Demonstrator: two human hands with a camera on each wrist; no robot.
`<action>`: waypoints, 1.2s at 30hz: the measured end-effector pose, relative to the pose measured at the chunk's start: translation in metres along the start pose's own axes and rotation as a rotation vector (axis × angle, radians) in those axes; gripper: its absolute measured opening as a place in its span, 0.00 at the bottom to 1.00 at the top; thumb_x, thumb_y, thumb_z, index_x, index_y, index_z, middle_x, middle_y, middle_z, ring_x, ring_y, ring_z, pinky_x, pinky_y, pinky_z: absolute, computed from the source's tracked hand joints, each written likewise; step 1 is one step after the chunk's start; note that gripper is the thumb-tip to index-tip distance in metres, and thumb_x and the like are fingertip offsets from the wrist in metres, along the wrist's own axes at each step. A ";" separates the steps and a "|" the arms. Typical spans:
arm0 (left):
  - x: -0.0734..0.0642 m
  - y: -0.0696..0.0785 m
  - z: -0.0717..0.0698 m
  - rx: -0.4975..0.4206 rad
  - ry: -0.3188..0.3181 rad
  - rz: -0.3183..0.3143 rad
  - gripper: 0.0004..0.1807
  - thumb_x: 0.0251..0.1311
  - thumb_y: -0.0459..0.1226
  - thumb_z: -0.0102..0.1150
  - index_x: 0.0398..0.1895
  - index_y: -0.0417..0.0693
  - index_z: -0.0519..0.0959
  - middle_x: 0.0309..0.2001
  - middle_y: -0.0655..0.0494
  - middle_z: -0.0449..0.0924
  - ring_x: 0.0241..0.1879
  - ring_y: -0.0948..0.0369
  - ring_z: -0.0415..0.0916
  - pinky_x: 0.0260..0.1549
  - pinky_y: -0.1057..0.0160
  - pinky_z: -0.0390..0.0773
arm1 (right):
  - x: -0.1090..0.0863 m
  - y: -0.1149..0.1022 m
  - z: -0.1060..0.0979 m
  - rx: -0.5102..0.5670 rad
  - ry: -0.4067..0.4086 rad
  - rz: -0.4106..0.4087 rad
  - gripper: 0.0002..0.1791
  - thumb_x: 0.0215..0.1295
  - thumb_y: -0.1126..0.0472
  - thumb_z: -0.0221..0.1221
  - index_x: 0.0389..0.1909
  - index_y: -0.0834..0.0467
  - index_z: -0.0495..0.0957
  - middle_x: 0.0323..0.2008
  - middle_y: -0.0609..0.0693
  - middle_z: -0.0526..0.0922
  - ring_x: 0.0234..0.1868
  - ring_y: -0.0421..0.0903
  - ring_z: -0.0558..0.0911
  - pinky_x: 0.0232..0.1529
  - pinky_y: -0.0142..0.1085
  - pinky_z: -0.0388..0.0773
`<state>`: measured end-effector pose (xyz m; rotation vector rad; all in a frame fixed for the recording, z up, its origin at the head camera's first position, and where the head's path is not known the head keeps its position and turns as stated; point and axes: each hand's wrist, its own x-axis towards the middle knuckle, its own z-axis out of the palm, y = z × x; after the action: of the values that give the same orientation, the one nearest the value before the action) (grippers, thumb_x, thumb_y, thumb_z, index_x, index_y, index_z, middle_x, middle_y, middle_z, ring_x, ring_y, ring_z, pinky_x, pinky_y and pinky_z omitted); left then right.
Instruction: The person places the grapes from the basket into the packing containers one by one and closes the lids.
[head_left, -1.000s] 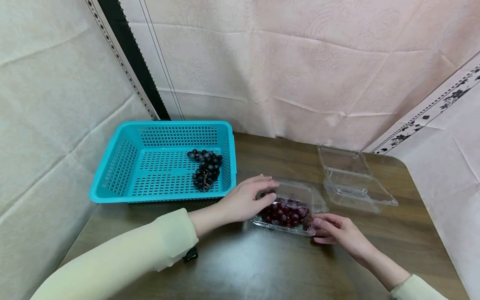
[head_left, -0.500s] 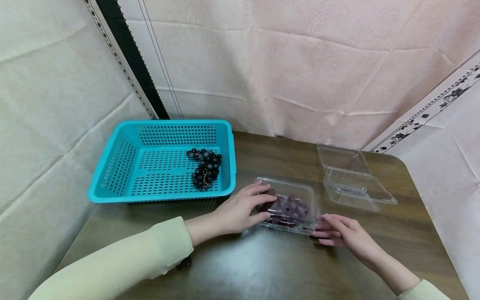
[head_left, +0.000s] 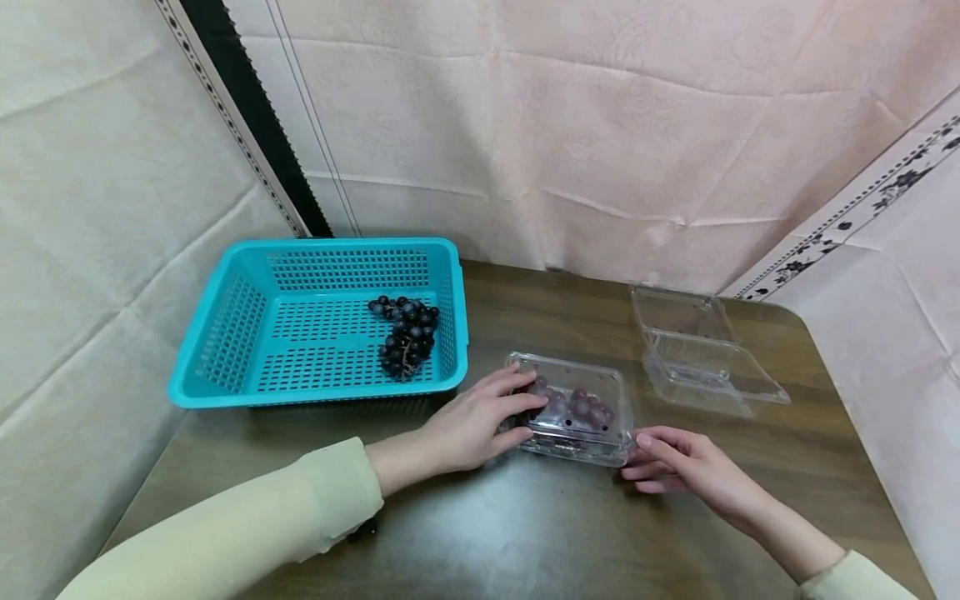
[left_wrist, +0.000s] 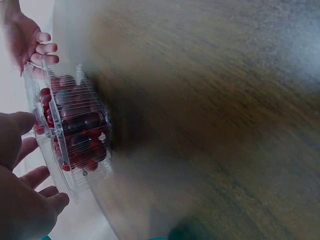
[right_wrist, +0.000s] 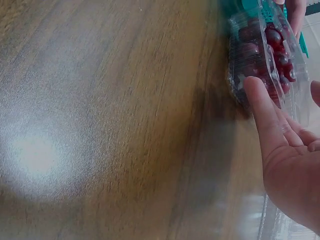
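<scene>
A clear plastic clamshell box [head_left: 573,373] with red grapes [head_left: 585,408] inside sits on the table in the head view. Its lid lies over the fruit; in the left wrist view a narrow gap shows along the rim of the box [left_wrist: 55,120]. My left hand [head_left: 474,423] rests on the lid's left end with its fingers spread. At the right end, my right hand [head_left: 686,462] touches the box with fairly straight fingers. The right wrist view shows a fingertip of the right hand [right_wrist: 287,150] against the wall of the box [right_wrist: 237,65].
A turquoise basket [head_left: 300,333] stands to the left, holding a bunch of dark grapes [head_left: 408,337]. Behind the right hand lies an open clear clamshell box [head_left: 701,367]. Fabric [head_left: 570,125] hangs at the back of the wooden table [head_left: 525,533].
The lid has come down over the red grapes under my left hand. That hand has shifted slightly left and lower, while the right one stays at the box's right end.
</scene>
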<state>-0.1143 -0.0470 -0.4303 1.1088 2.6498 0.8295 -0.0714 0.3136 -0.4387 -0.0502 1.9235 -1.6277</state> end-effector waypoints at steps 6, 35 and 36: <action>0.000 0.000 0.000 0.006 -0.008 0.001 0.25 0.77 0.47 0.63 0.74 0.56 0.78 0.82 0.49 0.63 0.84 0.49 0.50 0.78 0.41 0.61 | 0.001 0.002 0.002 0.025 -0.041 -0.017 0.20 0.87 0.57 0.51 0.62 0.71 0.75 0.54 0.69 0.86 0.54 0.54 0.90 0.53 0.46 0.88; -0.005 0.003 -0.002 -0.033 0.048 0.005 0.26 0.76 0.47 0.64 0.74 0.56 0.78 0.82 0.49 0.62 0.84 0.48 0.52 0.78 0.40 0.60 | 0.011 0.014 0.011 0.120 -0.158 -0.037 0.12 0.86 0.62 0.50 0.52 0.66 0.77 0.50 0.67 0.88 0.51 0.53 0.91 0.54 0.48 0.88; -0.007 0.003 -0.002 -0.041 0.059 0.003 0.26 0.76 0.47 0.65 0.74 0.56 0.78 0.82 0.50 0.62 0.84 0.48 0.52 0.78 0.40 0.61 | 0.011 0.014 0.011 0.122 -0.160 -0.037 0.12 0.86 0.62 0.50 0.52 0.67 0.78 0.50 0.67 0.88 0.51 0.53 0.91 0.54 0.48 0.88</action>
<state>-0.1080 -0.0506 -0.4271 1.0949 2.6669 0.9263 -0.0700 0.3027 -0.4566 -0.1621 1.7100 -1.7082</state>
